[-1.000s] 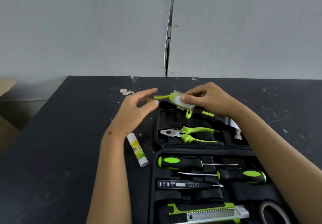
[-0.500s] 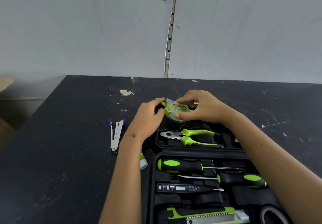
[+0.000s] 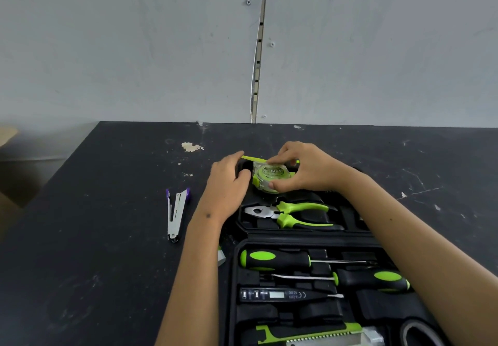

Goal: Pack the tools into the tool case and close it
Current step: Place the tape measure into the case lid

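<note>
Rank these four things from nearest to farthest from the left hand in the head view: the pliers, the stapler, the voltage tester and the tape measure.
From the left hand:
1. Tape measure, touching it on the right, gripped by the right hand.
2. Pliers, just below-right, in the tool case.
3. Stapler, left on the table.
4. Voltage tester, far below, in the case.
</note>
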